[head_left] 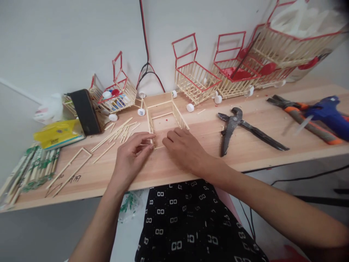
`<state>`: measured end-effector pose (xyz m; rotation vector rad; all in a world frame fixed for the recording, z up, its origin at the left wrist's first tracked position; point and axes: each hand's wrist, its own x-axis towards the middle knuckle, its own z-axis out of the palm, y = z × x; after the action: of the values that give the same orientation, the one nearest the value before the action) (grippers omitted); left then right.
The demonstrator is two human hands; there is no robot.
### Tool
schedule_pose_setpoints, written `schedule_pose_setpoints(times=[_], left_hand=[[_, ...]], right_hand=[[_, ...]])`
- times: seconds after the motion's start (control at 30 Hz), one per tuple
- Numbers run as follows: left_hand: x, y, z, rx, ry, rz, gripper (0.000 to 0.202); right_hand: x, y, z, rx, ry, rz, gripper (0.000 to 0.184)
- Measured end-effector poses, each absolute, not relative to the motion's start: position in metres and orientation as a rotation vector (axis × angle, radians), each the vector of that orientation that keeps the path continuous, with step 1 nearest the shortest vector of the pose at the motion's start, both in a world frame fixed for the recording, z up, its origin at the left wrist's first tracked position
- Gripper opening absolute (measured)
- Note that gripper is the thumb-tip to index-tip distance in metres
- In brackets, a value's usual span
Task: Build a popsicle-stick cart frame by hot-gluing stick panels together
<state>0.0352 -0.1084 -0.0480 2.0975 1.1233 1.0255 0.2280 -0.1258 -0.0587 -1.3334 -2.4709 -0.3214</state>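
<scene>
An unfinished basket frame of pale sticks (163,116) lies on the wooden table (245,149) in front of me. My left hand (133,151) pinches the frame's near left corner with fingers pressed together. My right hand (185,149) rests curled at the near edge of the frame, its fingertips on the near sticks. Loose sticks (117,133) lie just left of the frame, and a bent stick rectangle (72,165) lies further left.
Several finished stick carts with red rims (196,78) stand along the wall, with white wheels (190,107) scattered near. Black pincers (231,127), orange-handled pliers (305,116) and a blue glue gun (331,114) lie right. A dark phone (85,111), yellow packet (58,133) and stick packs (32,171) sit left.
</scene>
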Motion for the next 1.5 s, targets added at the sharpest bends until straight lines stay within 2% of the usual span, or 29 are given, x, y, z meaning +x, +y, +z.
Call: schedule_pose_setpoints(times=[1.5], left_hand=[[0.0357, -0.1121, -0.0437, 2.085, 1.172, 1.033, 0.026]], right_hand=[[0.2287, -0.1246, -0.0643, -1.231, -2.494, -0.257, 0.020]])
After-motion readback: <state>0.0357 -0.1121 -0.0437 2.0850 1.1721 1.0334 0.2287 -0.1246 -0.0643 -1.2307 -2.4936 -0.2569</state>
